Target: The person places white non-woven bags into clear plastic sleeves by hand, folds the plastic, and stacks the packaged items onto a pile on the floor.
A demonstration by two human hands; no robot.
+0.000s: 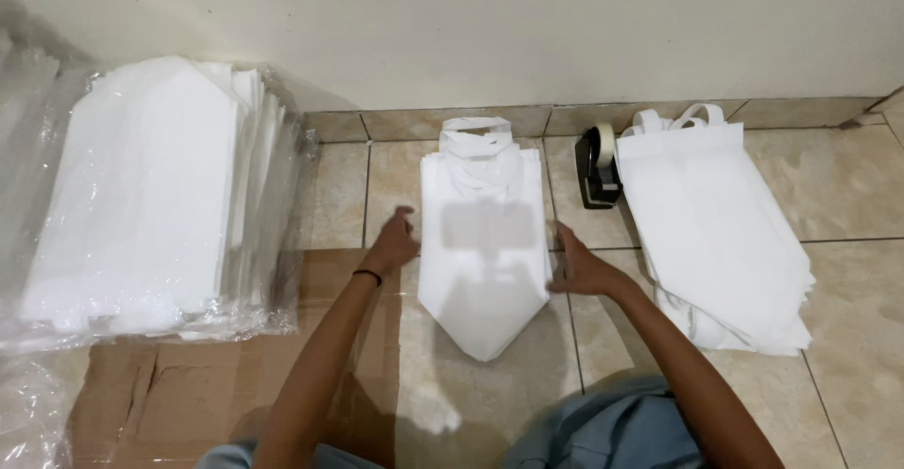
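A folded white fabric bag [482, 262] lies on the tiled floor, left of the tape dispenser [599, 169]. The left hand [393, 245] and right hand [576, 266], fingers loosely spread and holding nothing, flank its edges; it looks light and limp, best gripped at the side folds.

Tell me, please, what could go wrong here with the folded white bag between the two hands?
The folded white fabric bag is pressed only at its sides by the left hand and right hand; its pointed fold may spring open. Its loose handles could slip out. The black tape dispenser stands close and might get knocked.
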